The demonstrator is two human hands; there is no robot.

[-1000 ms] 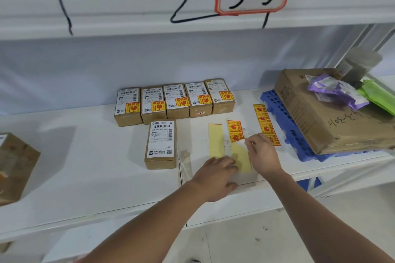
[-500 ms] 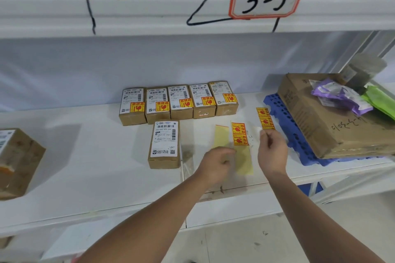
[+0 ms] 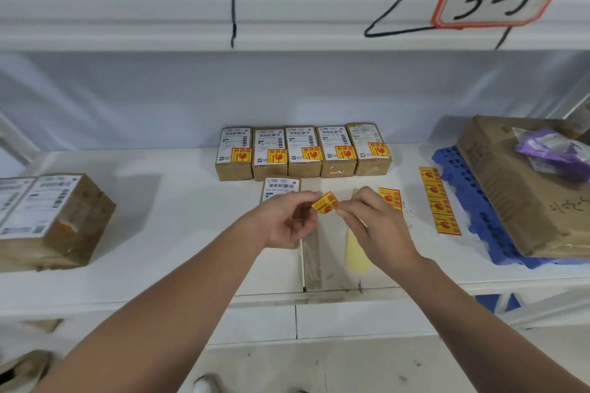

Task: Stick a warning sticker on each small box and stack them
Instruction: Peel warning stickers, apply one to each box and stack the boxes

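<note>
- small yellow-and-red warning sticker held in the air betw. both hands, above the white shelf
- left hand pinches its left edge w/ curled fingers; right hand pinches the right edge
- unstickered brown cardboard box just behind left hand, mostly hidden
- row of five stickered brown boxes at back, apparently side by side, touching

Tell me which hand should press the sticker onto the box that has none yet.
Left, probably. Both hands pinch the sticker, but the left hand is directly in front of the unstickered box, while the right hand sits further right, over the backing strip.
</note>
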